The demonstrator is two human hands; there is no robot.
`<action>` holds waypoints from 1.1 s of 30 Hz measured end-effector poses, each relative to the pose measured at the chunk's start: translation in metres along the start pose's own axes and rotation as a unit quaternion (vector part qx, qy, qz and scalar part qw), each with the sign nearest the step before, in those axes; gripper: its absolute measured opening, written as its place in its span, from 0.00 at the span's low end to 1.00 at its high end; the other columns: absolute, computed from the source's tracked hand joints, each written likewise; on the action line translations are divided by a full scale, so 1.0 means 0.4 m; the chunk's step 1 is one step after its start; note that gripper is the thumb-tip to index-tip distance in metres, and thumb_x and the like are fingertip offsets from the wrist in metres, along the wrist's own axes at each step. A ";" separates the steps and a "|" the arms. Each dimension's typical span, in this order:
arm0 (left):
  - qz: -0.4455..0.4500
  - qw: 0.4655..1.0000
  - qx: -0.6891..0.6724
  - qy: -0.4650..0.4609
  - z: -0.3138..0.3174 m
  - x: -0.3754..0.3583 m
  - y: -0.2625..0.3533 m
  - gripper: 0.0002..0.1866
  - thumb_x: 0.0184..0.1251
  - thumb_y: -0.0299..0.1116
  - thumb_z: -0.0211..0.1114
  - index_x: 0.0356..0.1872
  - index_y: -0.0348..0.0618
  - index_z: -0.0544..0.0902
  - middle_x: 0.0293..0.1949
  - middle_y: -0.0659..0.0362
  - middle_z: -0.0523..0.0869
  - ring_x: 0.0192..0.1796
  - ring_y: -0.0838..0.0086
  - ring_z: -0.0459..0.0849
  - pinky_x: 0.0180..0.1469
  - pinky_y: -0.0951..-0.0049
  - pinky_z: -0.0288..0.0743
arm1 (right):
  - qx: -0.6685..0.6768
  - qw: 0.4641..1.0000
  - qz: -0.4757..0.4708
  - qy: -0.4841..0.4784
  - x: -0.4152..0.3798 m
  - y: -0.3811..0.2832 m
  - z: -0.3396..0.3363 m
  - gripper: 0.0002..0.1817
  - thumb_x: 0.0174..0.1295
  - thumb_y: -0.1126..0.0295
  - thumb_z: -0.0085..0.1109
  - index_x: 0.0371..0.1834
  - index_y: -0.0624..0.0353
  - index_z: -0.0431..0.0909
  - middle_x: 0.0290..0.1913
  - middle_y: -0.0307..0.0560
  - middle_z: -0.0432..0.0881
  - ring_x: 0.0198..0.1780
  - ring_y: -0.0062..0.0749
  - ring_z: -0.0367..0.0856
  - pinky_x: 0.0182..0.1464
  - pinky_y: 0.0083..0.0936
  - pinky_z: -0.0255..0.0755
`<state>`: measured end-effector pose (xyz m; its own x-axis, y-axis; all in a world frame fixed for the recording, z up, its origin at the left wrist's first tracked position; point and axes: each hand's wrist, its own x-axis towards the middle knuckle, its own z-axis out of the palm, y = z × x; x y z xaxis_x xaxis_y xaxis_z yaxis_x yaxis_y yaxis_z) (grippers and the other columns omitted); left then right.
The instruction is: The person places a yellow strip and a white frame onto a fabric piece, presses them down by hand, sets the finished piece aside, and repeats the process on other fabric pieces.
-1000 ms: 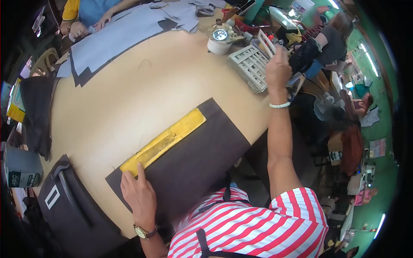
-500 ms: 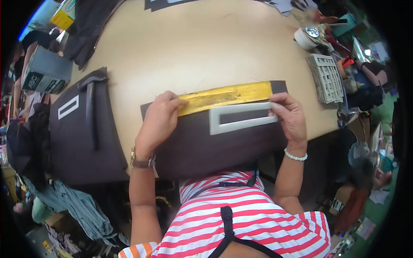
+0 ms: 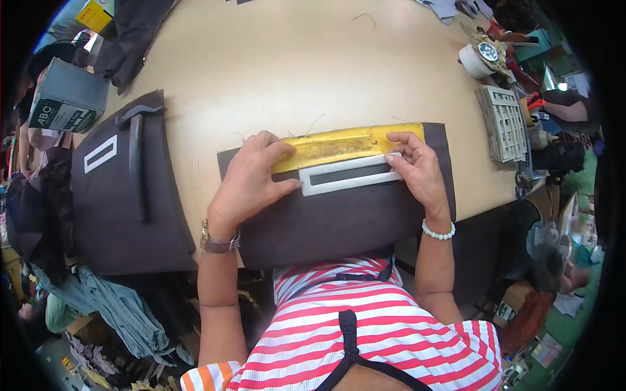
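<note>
A dark fabric piece (image 3: 339, 225) lies at the table's near edge. Across its upper part runs a yellow strip (image 3: 339, 144). Just below the strip, a white rectangular frame (image 3: 349, 189) lies on the fabric. My left hand (image 3: 251, 176) has thumb and fingers apart, the fingertips on the strip's left end and the thumb at the frame's left edge. My right hand (image 3: 419, 171) pinches the frame's right end between thumb and finger.
At left, another dark fabric piece (image 3: 107, 215) bears a white frame (image 3: 100, 154) and a dark hammer-like tool (image 3: 136, 169). A metal can (image 3: 73, 91) stands behind it. At right are a pale slotted rack (image 3: 505, 124) and a white roll (image 3: 479, 63).
The white frame has moved left and now lies closer along the yellow strip. My right hand has moved left with it. My left thumb has spread down to the frame's left end.
</note>
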<state>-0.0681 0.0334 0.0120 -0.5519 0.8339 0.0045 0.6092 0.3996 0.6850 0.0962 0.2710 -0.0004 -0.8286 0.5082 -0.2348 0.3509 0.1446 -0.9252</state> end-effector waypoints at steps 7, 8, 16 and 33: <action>-0.003 0.999 0.038 0.030 0.013 -0.005 0.013 0.25 0.41 0.32 0.77 0.45 0.38 0.79 0.41 0.53 0.77 0.46 0.58 0.76 0.48 0.64 0.72 | -0.107 0.990 -0.063 0.065 -0.016 -0.004 0.023 0.17 0.58 0.77 0.62 0.50 0.70 0.75 0.31 0.42 0.80 0.29 0.18 0.75 0.33 0.17 0.71; -0.001 0.999 0.037 0.031 0.015 -0.002 0.013 0.25 0.41 0.31 0.77 0.44 0.38 0.79 0.41 0.53 0.77 0.46 0.58 0.76 0.49 0.64 0.72 | -0.162 0.979 -0.081 0.096 -0.026 -0.010 0.026 0.17 0.58 0.77 0.62 0.50 0.70 0.75 0.30 0.43 0.80 0.28 0.19 0.75 0.32 0.18 0.71; -0.013 0.999 0.030 0.026 0.017 -0.003 0.023 0.25 0.39 0.29 0.77 0.43 0.38 0.79 0.40 0.54 0.77 0.45 0.60 0.76 0.48 0.63 0.71 | -0.066 0.985 -0.033 0.154 -0.068 0.022 0.014 0.20 0.55 0.76 0.66 0.51 0.72 0.74 0.27 0.42 0.81 0.26 0.18 0.75 0.31 0.18 0.71; -0.006 0.999 0.029 0.024 0.016 -0.006 0.011 0.26 0.39 0.27 0.77 0.45 0.39 0.80 0.43 0.54 0.77 0.45 0.62 0.77 0.45 0.66 0.74 | -0.053 0.983 -0.014 0.173 -0.058 0.032 0.015 0.23 0.51 0.78 0.71 0.50 0.70 0.75 0.24 0.40 0.81 0.23 0.12 0.72 0.27 0.13 0.67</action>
<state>-0.0603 0.0355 0.0104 -0.5850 0.8103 0.0327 0.6335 0.4315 0.6423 0.1173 0.2561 -0.0084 -0.6467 0.7588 -0.0772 0.3892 0.2412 -0.8890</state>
